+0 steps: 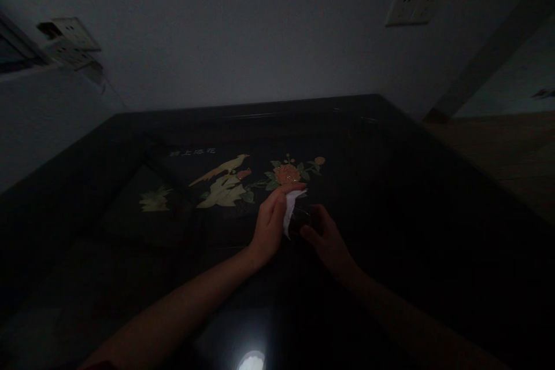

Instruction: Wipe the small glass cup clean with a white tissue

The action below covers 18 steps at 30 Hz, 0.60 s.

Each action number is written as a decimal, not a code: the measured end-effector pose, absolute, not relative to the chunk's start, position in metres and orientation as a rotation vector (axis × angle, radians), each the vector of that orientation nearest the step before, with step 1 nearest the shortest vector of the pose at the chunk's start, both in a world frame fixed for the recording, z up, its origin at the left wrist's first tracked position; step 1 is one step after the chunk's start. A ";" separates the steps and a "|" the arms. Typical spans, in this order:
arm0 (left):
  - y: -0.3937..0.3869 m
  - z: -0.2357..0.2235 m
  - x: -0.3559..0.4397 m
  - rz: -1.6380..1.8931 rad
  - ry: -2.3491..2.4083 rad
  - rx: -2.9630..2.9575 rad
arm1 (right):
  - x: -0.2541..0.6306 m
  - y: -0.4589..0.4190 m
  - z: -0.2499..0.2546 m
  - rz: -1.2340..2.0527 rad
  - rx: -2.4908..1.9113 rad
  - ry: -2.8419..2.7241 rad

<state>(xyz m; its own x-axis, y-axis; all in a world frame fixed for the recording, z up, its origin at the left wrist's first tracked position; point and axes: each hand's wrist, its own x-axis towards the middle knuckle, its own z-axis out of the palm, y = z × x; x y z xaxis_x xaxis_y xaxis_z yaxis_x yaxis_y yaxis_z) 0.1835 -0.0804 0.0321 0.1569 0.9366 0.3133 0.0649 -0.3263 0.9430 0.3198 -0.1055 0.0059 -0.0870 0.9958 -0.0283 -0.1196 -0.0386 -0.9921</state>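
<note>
My left hand (269, 222) is closed on a white tissue (290, 211), its fingers stretched along the far side. The tissue lies against a small, dark, rounded object (302, 217) with a glassy sheen. Around the right side of that object curl the fingers of my right hand (325, 237). Dim light hides its exact kind and outline. Both hands are just above or on a glossy black tabletop (243, 118); I cannot tell whether the object touches it.
An inlaid picture of a bird (225, 167) and a flower (287, 174) decorates the tabletop beyond my hands. The table's back edge meets a pale wall (243, 40). Wall sockets (414, 7) are at right, and more sockets (76, 34) at left. Wooden floor (507, 144) shows at right.
</note>
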 end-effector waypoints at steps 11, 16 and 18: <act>-0.078 0.031 0.183 1.285 1.070 1.749 | 0.321 -0.104 0.000 1.351 -1.064 -1.182; -0.075 0.031 0.177 1.202 0.946 2.453 | 0.316 -0.104 0.000 1.327 -1.162 -1.121; -0.073 0.030 0.176 1.199 0.932 2.544 | 0.315 -0.105 0.000 1.352 -1.152 -1.116</act>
